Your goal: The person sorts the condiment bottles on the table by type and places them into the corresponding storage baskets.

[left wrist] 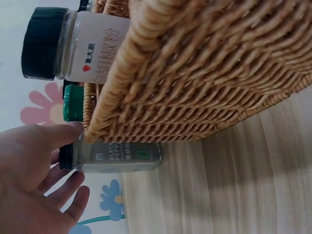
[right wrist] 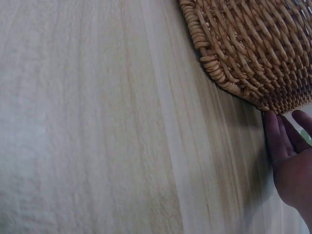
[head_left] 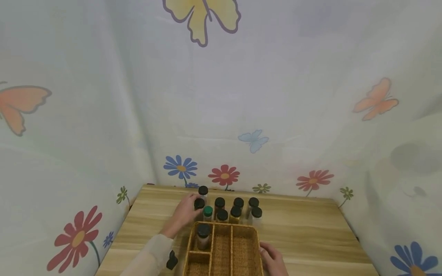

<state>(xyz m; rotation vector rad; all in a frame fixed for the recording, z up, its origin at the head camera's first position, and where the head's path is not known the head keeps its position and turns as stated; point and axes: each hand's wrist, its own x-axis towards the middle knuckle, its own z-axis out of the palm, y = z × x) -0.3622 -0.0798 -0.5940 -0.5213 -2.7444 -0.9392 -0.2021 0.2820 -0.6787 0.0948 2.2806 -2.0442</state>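
My left hand (head_left: pixel 186 211) is at the black cap of a spice jar (head_left: pixel 199 204), thumb on one side and fingers round the other. In the left wrist view that clear jar (left wrist: pixel 122 157) reads black pepper and stands beside the basket, its cap partly hidden by the hand (left wrist: pixel 34 170). The wicker basket (head_left: pixel 259 245) has several compartments; a black-capped jar (head_left: pixel 203 237) with a pale label stands in its upper left one. My right hand (head_left: pixel 274 260) touches the basket's right side; in the right wrist view its extended fingers (right wrist: pixel 274 134) meet the lower edge of the wicker (right wrist: pixel 263 63).
Behind the basket stand several black-capped spice jars (head_left: pixel 238 203) and one green-capped jar (head_left: pixel 207 211). Another black-capped jar (head_left: pixel 203 190) is just behind my left hand. A small black object (head_left: pixel 172 260) lies left of the basket. A flower-printed curtain (head_left: pixel 293 115) surrounds the wooden table (head_left: pixel 310 230).
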